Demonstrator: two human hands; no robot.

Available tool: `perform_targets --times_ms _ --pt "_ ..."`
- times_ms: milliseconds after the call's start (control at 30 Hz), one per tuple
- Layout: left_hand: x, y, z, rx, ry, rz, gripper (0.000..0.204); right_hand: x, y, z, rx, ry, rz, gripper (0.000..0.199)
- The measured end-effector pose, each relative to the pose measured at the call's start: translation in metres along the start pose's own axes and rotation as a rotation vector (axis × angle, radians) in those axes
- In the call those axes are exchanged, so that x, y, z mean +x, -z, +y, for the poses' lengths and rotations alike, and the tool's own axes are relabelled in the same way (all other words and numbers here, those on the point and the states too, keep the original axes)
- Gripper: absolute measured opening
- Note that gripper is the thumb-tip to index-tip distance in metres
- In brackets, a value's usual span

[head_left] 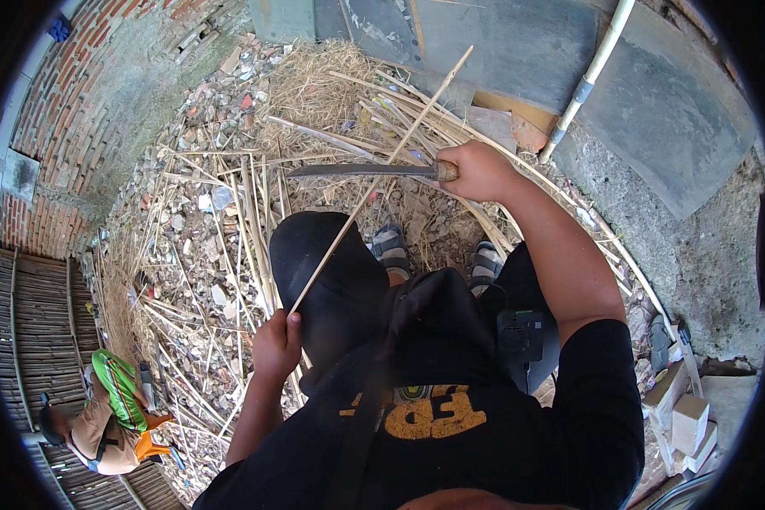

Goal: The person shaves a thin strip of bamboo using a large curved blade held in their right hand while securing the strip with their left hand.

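Note:
My left hand (276,344) is closed round the lower end of a long, thin bamboo strip (336,245). The strip slants up and away to the right, past my knee. In my right hand (478,172) is the wooden handle of a machete (361,170). Its long dark blade points left and crosses the strip; whether the two touch I cannot tell. Below the blade are my bent knee in black trousers and my sandalled feet (391,246).
Many split bamboo strips (251,229) lie over rubble-strewn ground, with a heap of dry shavings (319,85) beyond. Grey panels (510,51) and a pipe (588,81) lean at the far right. Another person (102,425) sits at lower left by a woven bamboo wall (34,323). Pale blocks (690,421) lie at lower right.

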State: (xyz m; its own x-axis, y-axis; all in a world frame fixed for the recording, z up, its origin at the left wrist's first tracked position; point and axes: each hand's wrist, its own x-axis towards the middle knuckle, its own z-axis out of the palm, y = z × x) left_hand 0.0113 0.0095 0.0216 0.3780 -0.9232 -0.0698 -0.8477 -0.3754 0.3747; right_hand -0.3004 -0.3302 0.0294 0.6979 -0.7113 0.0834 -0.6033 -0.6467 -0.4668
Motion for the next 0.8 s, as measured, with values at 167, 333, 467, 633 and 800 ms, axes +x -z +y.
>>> perform_targets --times_ms 167,333,467,633,800 --pt "-0.003 -0.004 0.012 -0.025 0.01 0.03 0.041 -0.002 0.003 -0.015 -0.087 0.013 -0.076 0.035" --pt "-0.002 -0.016 0.004 0.072 -0.017 0.093 0.039 -0.002 0.001 -0.02 -0.05 0.004 -0.106 0.034" --pt "-0.001 -0.019 0.004 0.145 -0.016 0.099 0.038 0.005 -0.005 -0.015 -0.064 -0.03 -0.169 0.035" --pt "-0.002 -0.018 0.006 0.141 -0.018 0.112 0.039 0.005 -0.007 -0.018 -0.049 -0.031 -0.171 0.034" --pt "-0.002 -0.016 0.006 0.123 -0.002 0.099 0.04 0.007 -0.014 -0.007 -0.01 0.04 -0.141 0.033"
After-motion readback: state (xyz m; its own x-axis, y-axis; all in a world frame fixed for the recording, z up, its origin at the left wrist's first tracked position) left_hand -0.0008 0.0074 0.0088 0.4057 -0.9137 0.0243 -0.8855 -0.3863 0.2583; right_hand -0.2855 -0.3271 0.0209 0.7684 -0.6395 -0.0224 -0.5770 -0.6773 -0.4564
